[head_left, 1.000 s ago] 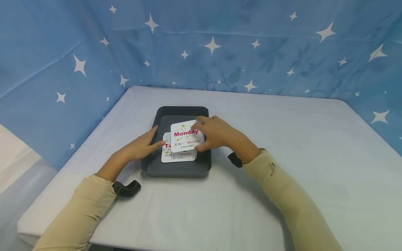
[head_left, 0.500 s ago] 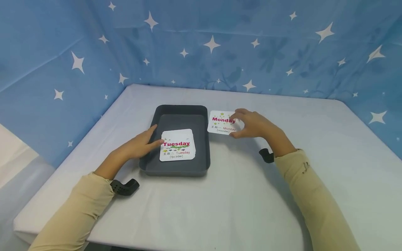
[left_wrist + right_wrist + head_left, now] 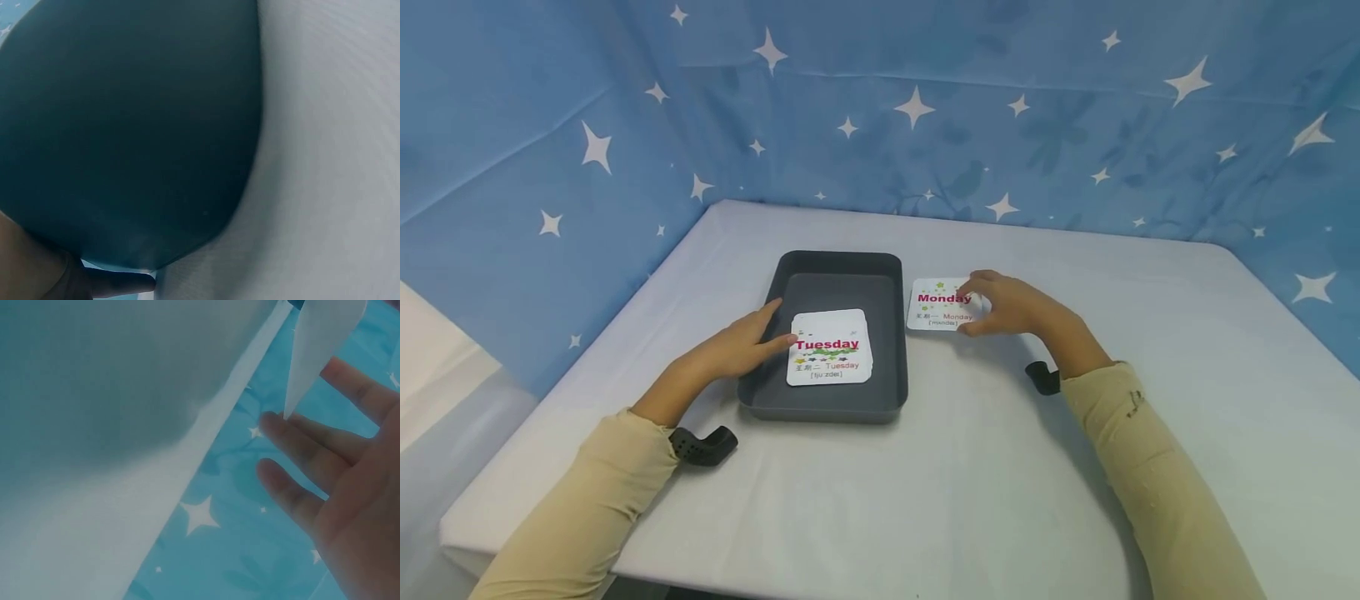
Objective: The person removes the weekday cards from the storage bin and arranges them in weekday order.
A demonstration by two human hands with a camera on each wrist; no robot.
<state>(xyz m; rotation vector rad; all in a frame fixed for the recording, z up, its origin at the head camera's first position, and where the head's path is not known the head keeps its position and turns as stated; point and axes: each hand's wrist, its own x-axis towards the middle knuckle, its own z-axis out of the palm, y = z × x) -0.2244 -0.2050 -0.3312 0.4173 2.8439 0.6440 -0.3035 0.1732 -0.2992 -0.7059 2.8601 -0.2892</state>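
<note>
In the head view a white card printed "Monday" (image 3: 940, 305) is just right of the dark grey tray (image 3: 822, 408). My right hand (image 3: 1022, 305) pinches that card by its right side, thumb at the near edge and fingers at the far one. The right wrist view shows the card (image 3: 322, 347) at the fingertips, seen tilted. Inside the tray lies a small stack of cards, a "Tuesday" card (image 3: 829, 348) on top. My left hand (image 3: 737, 346) rests at the tray's left rim, its thumb reaching the Tuesday card's left edge. The tray's outer wall (image 3: 131, 125) fills much of the left wrist view.
A white cloth (image 3: 970, 467) covers the table, which stretches away to the right of the tray. Blue curtains with white stars (image 3: 880, 108) hang behind and at the left. Black curved pieces (image 3: 703, 447) sit at both wrists.
My right hand has lifted the Monday card off the stack and carried it right, out of the tray, then slightly lower. The Tuesday card became fully uncovered. My left hand has stayed put.
</note>
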